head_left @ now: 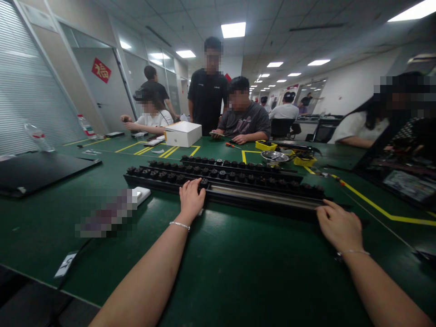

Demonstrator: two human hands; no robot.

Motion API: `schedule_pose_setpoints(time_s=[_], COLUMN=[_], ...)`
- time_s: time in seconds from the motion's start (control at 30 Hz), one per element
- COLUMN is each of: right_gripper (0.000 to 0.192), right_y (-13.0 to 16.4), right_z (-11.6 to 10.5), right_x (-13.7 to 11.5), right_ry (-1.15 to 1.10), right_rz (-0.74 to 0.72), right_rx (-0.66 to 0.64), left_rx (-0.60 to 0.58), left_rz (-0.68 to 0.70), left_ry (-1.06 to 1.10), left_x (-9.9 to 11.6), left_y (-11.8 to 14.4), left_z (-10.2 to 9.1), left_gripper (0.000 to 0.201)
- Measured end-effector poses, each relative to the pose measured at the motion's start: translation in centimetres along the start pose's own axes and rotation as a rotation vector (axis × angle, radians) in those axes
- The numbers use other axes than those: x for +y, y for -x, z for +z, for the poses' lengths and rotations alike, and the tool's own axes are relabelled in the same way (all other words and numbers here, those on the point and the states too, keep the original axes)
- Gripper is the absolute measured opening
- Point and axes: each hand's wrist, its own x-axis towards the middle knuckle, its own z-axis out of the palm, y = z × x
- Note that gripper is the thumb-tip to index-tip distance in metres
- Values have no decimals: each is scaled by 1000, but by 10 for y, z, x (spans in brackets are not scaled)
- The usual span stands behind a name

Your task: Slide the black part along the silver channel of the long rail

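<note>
Three long black rails lie side by side across the green table. The nearest black rail (265, 195) has a bare metallic channel along its right part, and several small black socket-like modules fill its left part. My left hand (191, 198) is closed at the front of this rail, its fingertips round the last black module (204, 182) of the row. At the rail's right end, my right hand (341, 225) grips the edge with bent fingers. The thumb's contact there is hidden. Behind, the middle black rail (235, 174) carries a row of similar modules.
On the green table (259, 268) a white power strip (141, 195) with a cable lies left, near a black flat panel (44, 170). Farther back are a white box (183, 135), a metal dish (274, 156) and yellow trays (265, 145). Several people are around the table.
</note>
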Motion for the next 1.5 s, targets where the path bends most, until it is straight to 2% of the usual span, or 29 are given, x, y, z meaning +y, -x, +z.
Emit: schedule_pose_setpoints(time_s=[0.5,0.8,1.5], right_gripper=[56,53,57], right_y=[-2,-3,1], right_z=[2,2,0], right_x=[3,3,-2], right_ry=[19,53,25], right_rz=[-12,-58,-13], right_rx=[5,37,1], left_rx=[-8,-20,-29], left_rz=[-41,-14,-4], left_ry=[17,4,18], left_x=[4,4,3], left_y=[1,2,2], left_z=[1,0,-1], left_gripper=[40,33,31])
